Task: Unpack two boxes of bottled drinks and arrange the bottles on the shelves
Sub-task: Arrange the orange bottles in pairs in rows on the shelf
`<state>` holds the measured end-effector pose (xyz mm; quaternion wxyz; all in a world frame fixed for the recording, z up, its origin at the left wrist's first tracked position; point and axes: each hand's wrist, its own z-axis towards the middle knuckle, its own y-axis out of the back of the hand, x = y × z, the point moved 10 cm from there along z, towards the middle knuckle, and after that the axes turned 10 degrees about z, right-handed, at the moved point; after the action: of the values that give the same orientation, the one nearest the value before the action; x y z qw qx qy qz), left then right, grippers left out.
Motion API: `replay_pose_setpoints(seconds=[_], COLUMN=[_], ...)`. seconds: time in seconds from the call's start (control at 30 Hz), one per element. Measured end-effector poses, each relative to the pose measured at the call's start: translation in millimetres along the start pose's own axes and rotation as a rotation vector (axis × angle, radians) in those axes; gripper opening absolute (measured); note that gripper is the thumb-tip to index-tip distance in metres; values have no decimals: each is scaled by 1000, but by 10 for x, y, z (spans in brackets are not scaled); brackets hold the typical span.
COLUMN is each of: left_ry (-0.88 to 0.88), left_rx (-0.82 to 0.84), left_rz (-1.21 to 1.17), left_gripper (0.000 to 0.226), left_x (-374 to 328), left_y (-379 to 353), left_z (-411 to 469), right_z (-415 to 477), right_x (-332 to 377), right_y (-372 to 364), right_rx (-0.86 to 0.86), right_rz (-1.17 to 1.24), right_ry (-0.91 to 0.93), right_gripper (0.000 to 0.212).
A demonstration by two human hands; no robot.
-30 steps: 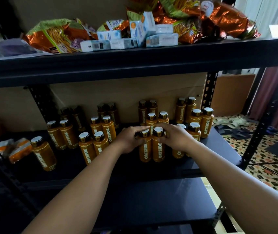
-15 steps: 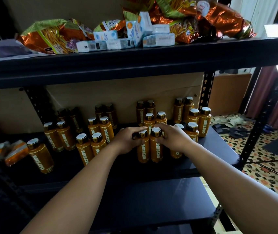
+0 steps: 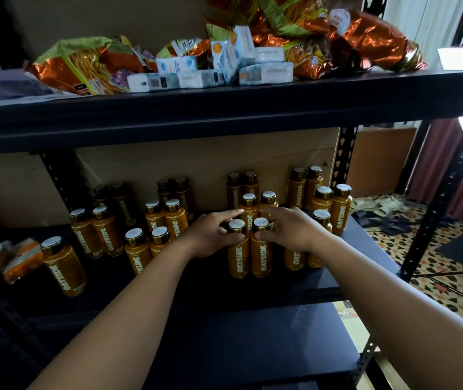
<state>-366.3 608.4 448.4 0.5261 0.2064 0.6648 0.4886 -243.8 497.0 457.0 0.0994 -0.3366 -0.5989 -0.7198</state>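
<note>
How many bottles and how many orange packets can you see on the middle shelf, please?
Bottles: 23, one mostly hidden behind the right hand
Orange packets: 2
Total: 25

The left hand (image 3: 210, 235) loosens round the left front bottle (image 3: 237, 257): its forefinger, curled over the top a moment ago, now sticks straight out past the cap. The right hand (image 3: 292, 232) opens a little at the right front bottle (image 3: 261, 257), so both white caps (image 3: 260, 221) now show almost whole
</note>
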Motion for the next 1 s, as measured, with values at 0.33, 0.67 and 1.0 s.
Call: replay_pose_setpoints(seconds=[0.33, 0.67, 1.0], left_ry=[10, 56, 75], left_rx=[71, 111, 39], left_rz=[174, 179, 165], left_gripper=[62, 68, 59], left_x=[-100, -134, 148], left_y=[466, 290, 14], left_z=[307, 906, 1240], right_z=[258, 814, 1149], right_x=[268, -350, -662], right_y=[611, 645, 397], right_rx=[18, 83, 47], right_rz=[-150, -150, 5], right_ry=[63, -44, -34], right_gripper=[53, 62, 57])
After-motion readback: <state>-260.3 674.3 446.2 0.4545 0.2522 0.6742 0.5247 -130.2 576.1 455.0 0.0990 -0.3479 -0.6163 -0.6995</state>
